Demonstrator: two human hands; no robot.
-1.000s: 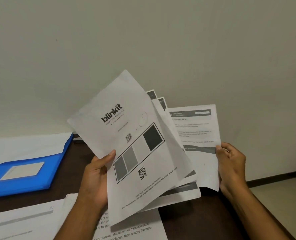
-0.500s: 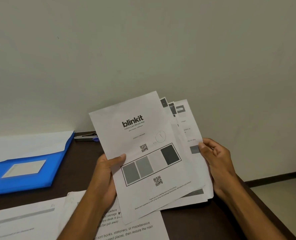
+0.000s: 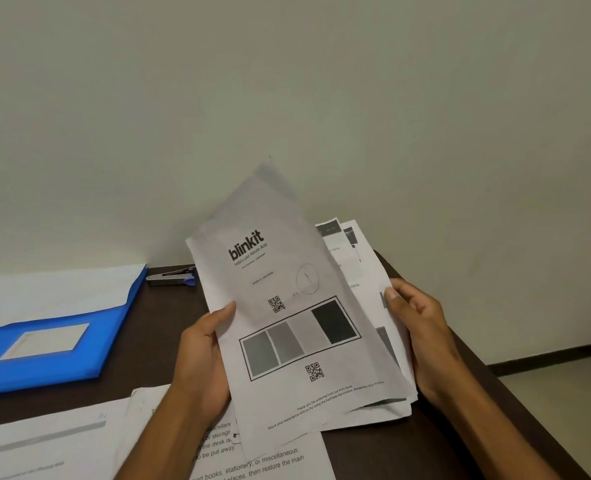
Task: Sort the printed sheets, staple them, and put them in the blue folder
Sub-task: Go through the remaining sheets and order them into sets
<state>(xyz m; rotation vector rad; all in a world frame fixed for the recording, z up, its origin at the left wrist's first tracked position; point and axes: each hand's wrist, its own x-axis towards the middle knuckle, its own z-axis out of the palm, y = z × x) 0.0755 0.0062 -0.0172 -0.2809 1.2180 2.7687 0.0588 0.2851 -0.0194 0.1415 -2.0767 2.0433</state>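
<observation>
I hold a fanned stack of printed sheets (image 3: 287,327) above the dark desk, its front page showing "blinkit", grey boxes and QR codes. My left hand (image 3: 200,362) grips the stack's left edge, thumb on the front page. My right hand (image 3: 415,327) pinches the right edge, where the sheets behind (image 3: 353,258) stick out. The blue folder (image 3: 45,344) lies flat at the left with a white label window. A silver stapler (image 3: 171,276) lies by the wall behind it.
More printed sheets (image 3: 45,441) lie on the dark brown desk (image 3: 436,441) near its front edge, one under the held stack. A white sheet (image 3: 52,292) rests on the folder's far side. The desk ends at the right, with floor (image 3: 564,396) beyond.
The fanned sheets have been drawn together into a tighter stack. My right hand has moved in toward the left hand. The front page has tilted and its top is blurred.
</observation>
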